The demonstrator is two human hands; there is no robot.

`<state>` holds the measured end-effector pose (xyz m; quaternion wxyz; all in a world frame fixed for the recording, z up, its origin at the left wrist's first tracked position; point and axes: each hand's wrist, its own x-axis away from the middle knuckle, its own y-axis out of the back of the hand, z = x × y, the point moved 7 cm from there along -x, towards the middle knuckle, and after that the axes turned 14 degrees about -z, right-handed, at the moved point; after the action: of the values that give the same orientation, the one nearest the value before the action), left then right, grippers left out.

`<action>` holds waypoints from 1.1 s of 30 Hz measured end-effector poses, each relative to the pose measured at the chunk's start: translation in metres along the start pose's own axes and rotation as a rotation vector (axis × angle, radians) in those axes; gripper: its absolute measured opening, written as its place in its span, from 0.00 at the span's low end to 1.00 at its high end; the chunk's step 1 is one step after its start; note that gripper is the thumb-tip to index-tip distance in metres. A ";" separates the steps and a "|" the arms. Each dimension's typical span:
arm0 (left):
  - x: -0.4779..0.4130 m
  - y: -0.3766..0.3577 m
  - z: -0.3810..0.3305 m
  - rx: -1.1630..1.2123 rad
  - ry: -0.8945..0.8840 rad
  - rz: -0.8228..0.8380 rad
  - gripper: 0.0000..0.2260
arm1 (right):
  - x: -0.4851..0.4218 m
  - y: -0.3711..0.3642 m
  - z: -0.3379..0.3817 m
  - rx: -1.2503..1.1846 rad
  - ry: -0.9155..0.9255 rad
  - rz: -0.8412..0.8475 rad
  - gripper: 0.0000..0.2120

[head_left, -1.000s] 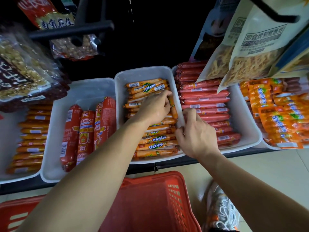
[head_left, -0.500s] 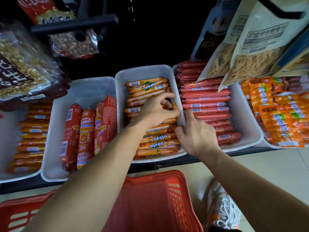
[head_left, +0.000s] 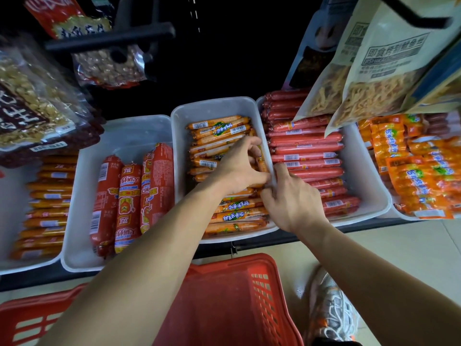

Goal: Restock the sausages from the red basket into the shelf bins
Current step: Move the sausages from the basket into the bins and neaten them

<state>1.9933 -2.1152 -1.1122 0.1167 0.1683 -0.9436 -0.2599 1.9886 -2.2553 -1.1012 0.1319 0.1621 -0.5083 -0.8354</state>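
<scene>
Head view. Centre frame: white bin [head_left: 217, 106] of orange corn sausages [head_left: 234, 216]. Left hand [head_left: 240, 167] curled over the pile, fingers pinching one sausage standing along the bin's right wall. Right hand [head_left: 291, 201] at that wall's near end, fingers bent among the sausages; grip unclear. Red basket [head_left: 237, 303] below, bottom centre, beneath the shelf edge.
</scene>
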 end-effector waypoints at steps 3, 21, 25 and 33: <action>0.004 0.007 -0.008 0.057 -0.027 -0.024 0.31 | 0.000 0.000 0.001 -0.014 0.002 0.002 0.10; 0.009 0.051 0.005 -0.345 -0.168 -0.163 0.16 | 0.000 -0.003 -0.002 -0.019 -0.005 0.006 0.13; 0.002 0.072 0.025 -0.503 -0.132 -0.197 0.17 | 0.001 -0.003 -0.001 -0.024 0.011 0.006 0.13; 0.009 0.029 0.045 -0.643 -0.100 -0.015 0.29 | 0.001 -0.003 -0.001 -0.009 0.006 0.009 0.13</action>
<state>1.9637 -2.0749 -1.1331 0.1155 0.1168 -0.8166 -0.5534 1.9882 -2.2550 -1.1047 0.1381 0.1618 -0.5051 -0.8364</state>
